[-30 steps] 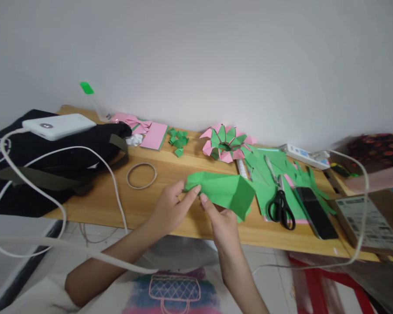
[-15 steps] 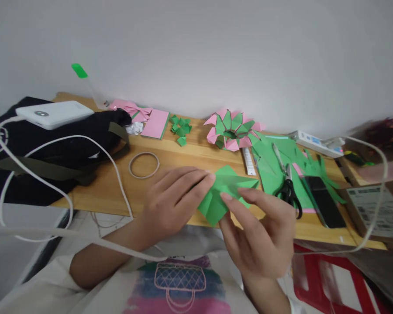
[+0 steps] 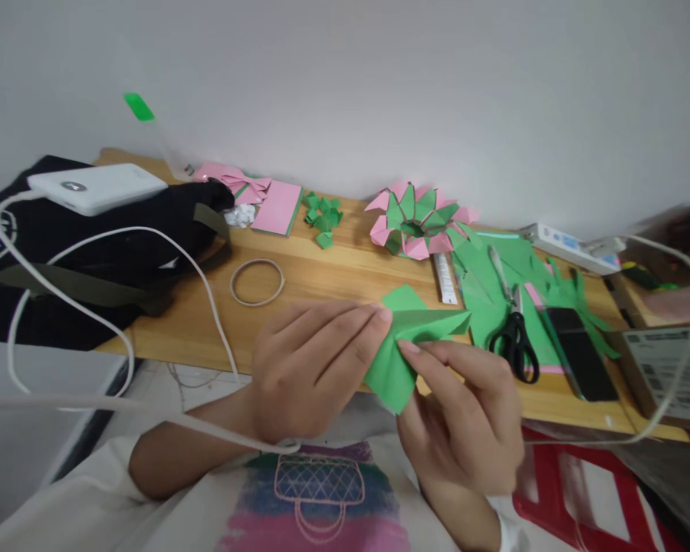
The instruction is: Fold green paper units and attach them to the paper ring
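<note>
A partly folded sheet of green paper (image 3: 392, 372) is held between both hands, above the table's front edge. My left hand (image 3: 319, 368) grips its left side, fingers pressed together with the tips on the paper. My right hand (image 3: 465, 418) pinches its lower right part, the index fingertip lying on a crease and the thumb partly hidden. One pointed flap sticks out to the right above the right fingers. Beyond the hands stands a ring-shaped pink and green folded-paper piece (image 3: 417, 222), and left of it lie several small green folded pieces (image 3: 323, 215).
Black scissors (image 3: 516, 345) and a phone (image 3: 580, 353) lie on green sheets at the right, near a power strip (image 3: 572, 247). A tape ring (image 3: 257, 282) sits left of centre. A black bag (image 3: 109, 284) carries a white power bank (image 3: 96, 188); its white cable loops across the left.
The right fingers have shifted on the paper and are drawn closer together. The flap at the right now looks narrower and more pointed, and the lower corner hangs further down.
</note>
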Demonstrator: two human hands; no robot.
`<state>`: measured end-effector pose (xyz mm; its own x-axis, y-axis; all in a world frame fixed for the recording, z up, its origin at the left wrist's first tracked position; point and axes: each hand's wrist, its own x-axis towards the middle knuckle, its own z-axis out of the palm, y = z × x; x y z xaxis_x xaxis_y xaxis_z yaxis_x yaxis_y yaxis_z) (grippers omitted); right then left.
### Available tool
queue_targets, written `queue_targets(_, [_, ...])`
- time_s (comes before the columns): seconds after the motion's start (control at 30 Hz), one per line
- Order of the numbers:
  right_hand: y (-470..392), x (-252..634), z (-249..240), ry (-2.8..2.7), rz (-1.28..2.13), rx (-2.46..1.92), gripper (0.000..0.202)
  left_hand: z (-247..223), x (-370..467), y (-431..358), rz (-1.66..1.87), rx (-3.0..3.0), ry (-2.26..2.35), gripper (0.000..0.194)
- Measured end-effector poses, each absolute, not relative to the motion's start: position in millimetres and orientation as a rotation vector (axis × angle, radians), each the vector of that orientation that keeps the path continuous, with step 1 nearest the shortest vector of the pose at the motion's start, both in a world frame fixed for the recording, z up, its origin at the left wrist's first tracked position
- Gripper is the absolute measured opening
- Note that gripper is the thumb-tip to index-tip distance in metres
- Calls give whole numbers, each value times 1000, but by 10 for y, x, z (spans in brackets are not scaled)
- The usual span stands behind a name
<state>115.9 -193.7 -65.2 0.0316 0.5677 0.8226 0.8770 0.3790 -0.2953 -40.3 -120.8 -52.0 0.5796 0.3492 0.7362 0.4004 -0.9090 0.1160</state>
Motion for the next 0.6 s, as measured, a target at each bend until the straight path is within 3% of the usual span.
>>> queue_targets(0.43, [-1923, 1110, -714, -1550, -319, -1320, 37, -525, -355, -1231, -1229, -2713, -666, 23])
queue_targets(0.6, [-1923, 1113, -739, -1505, -311, -1334, 39, -594, -289, -1281, -1449, -2880, -838, 31])
